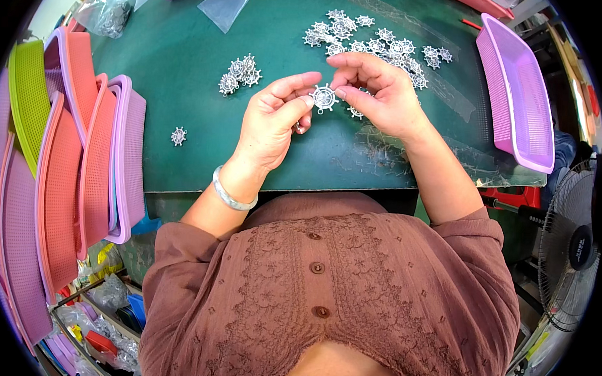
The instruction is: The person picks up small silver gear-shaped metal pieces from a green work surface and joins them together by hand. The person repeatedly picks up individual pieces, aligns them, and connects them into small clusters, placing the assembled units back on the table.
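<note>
Between my two hands, over the green tabletop [202,143], I hold up a small silver ship's-wheel charm [324,99]. My left hand [274,116], with a pale bangle on its wrist, pinches the charm's left edge between thumb and fingers. The thumb and forefinger of my right hand [380,94] meet at its right edge. Beyond my right hand lies a loose spread of the same silver charms [388,44], partly hidden by that hand. A smaller heap of charms [241,73] sits left of my left hand, and a single charm [178,136] lies farther left.
Stacked plastic baskets [129,160] in purple, coral and green crowd the left side. At the right edge of the table stands a purple basket [520,97], with a fan [570,247] below it. Clear plastic bags [230,5] lie at the back left.
</note>
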`<state>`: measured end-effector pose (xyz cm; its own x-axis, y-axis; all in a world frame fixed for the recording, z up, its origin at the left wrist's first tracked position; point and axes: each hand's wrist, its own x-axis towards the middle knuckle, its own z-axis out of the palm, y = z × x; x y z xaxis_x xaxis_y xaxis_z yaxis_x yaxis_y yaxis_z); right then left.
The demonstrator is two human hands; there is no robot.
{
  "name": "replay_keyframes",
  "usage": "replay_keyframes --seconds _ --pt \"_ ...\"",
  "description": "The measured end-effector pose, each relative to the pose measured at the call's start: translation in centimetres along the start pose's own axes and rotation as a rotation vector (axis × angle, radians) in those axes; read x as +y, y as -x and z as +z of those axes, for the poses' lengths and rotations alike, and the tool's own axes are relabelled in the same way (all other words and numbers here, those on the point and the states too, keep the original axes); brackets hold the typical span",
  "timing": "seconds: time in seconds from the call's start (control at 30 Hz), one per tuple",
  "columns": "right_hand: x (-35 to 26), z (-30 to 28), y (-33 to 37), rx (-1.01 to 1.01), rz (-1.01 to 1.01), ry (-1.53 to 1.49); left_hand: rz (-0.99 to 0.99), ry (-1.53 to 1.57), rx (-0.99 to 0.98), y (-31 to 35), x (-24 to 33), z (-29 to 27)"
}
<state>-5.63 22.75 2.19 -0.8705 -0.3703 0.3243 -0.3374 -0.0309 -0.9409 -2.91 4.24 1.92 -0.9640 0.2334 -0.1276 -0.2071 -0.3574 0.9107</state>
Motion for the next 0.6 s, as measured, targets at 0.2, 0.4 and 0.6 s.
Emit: replay_keyframes --seconds 0.2,0.4,0.6 --pt "0.2 -0.3 0.0 -0.053 0.007 0.004 -0.012 0.001 0.005 0.0 -0.1 0.0" --pt "-0.1 -0.8 -0.1 -0.056 0.04 -0.057 -0.077 0.032 -0.016 -0.1 0.0 -0.1" --pt "-1.9 -5.3 1.1 0.054 0.052 0.039 -0.24 0.238 -0.05 -0.5 0.2 -1.3"
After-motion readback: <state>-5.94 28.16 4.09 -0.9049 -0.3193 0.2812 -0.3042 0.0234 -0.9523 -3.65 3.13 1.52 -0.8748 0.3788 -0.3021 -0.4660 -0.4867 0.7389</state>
